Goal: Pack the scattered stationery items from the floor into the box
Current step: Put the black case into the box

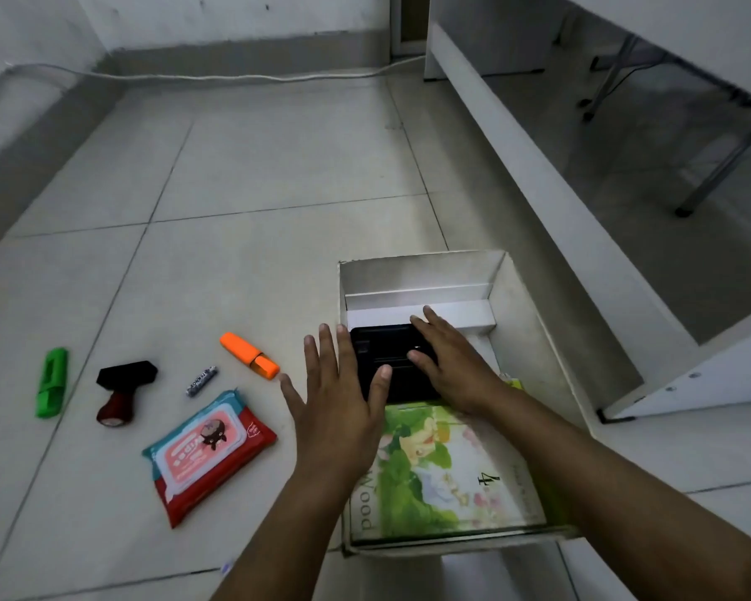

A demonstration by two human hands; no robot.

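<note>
Box [534,305]: it is white and open on top. It sits on the floor [243,175] next to a white desk [538,158].
In the box now: a book [447,474] with a green picture lies flat in the near part. A black flat thing [384,353] lies in the far part, just past the book.
Right hand [456,362]: it rests flat on the black flat thing. The grip is wide, with fingers spread, pressing and not pinching.
Left hand [339,401]: it is over the left wall of the box. The grip is wide and holds nothing. The thumb seems to touch the black flat thing.
Step now: I think the black flat thing is being set down in the box.
How to do it well: push it down flat and snug to the far end, so there is room on top for the small things.
On the floor to the left: an orange marker [249,355], a small battery [201,380], a pack of wipes [209,455], a stamp [122,392] with a red handle, and a green marker [52,382].
Next, I think: the orange marker is nearest to the left hand, so take that one.
Watch out: the battery can roll, so pinch it tight.
</note>
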